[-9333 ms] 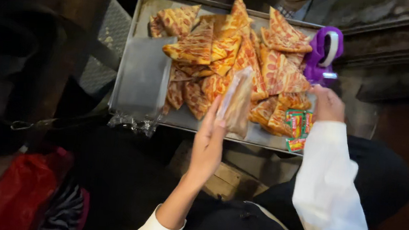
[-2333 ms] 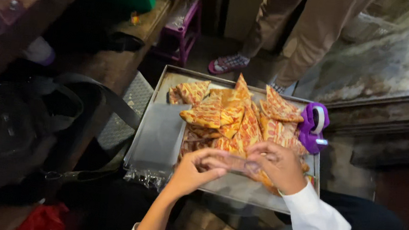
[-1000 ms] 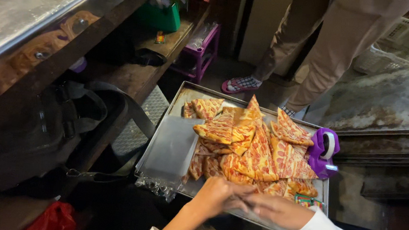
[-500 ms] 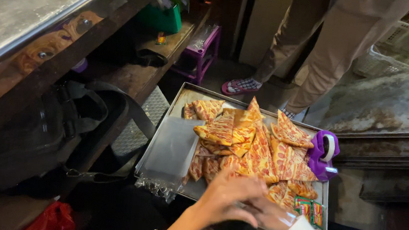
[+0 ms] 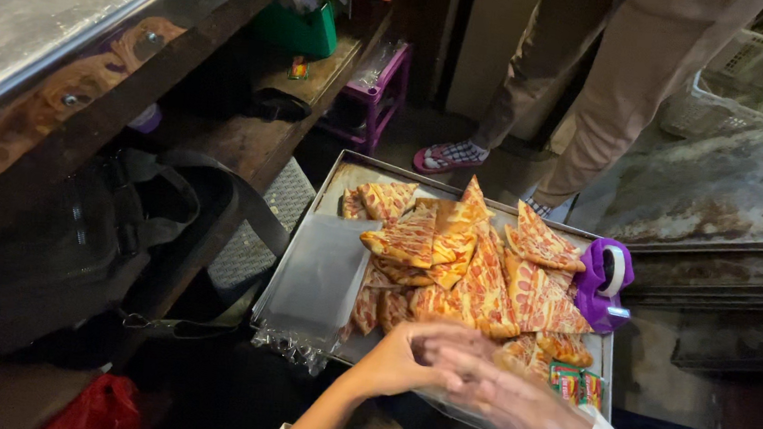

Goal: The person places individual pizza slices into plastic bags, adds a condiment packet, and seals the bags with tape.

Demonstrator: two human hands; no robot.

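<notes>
Steel, dull and scratched, is running along the counter (image 5: 37,13) at the far left, and a dark soft bag (image 5: 72,231) is slumping beneath it. Further right a shallow metal tray (image 5: 348,169) is carrying a stack of clear glossy bags (image 5: 319,278) and a heap of flat orange-and-yellow triangular slices (image 5: 470,260). Over the tray's near edge the left hand (image 5: 410,357) is curling, fingers half bent, and the right hand (image 5: 512,406) is lying across it, blurred; whether they are holding a clear bag between them I cannot tell. The slices are overlapping loosely, so a careless brush could, I judge, be pushing some off the near rim, and the slick bags could be sliding too. At the right a purple tape dispenser (image 5: 606,285) is perching on the tray's edge, and another person's legs in tan trousers (image 5: 617,88) are standing beyond.
</notes>
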